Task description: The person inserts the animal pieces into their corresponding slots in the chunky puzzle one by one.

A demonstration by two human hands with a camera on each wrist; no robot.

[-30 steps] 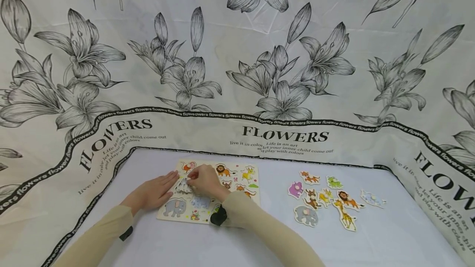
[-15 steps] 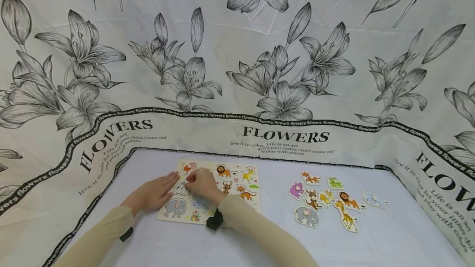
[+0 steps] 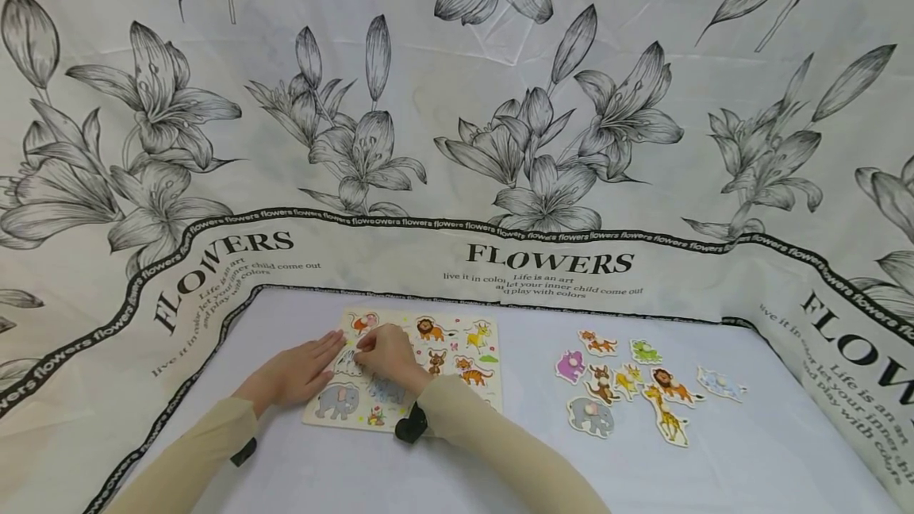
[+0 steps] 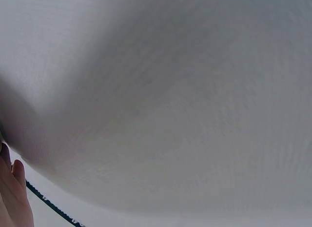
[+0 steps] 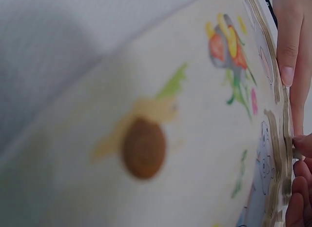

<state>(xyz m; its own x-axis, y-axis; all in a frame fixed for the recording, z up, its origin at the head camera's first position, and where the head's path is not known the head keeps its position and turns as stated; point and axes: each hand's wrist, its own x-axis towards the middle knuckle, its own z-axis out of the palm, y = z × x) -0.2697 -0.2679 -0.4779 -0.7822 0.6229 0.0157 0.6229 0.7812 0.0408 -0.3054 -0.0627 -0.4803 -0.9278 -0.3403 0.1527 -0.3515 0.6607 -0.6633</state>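
A pale cloth backdrop (image 3: 485,181) printed with grey lilies and the word FLOWERS stands behind and beside a white-covered tabletop (image 3: 528,371). On the tabletop, left of the middle, lies a flat puzzle board (image 3: 457,314) bearing animal pictures; the elephant picture (image 3: 336,403) sits in its near left corner.

The left hand (image 3: 296,371) lies over the board's left edge, fingers straight and close together, palm down. The right hand (image 3: 391,357) reaches over the board, thumb and forefinger pinching at the zebra piece (image 3: 346,362), which is on the board's left side, just behind the elephant picture. Whether it sits fully down in its place cannot be told.

Well apart to the right, loose pieces lie grouped: the giraffe piece (image 3: 667,416) close against the lion piece (image 3: 673,385), the elephant piece (image 3: 591,416) nearest the front, the bluish piece (image 3: 720,383) farthest right, then the kangaroo piece (image 3: 602,384), tiger piece (image 3: 597,343), goat piece (image 3: 628,379), purple piece (image 3: 570,366) and green piece (image 3: 646,350). Smallest is the board's printed snail (image 5: 141,146), blurred in the right wrist view.
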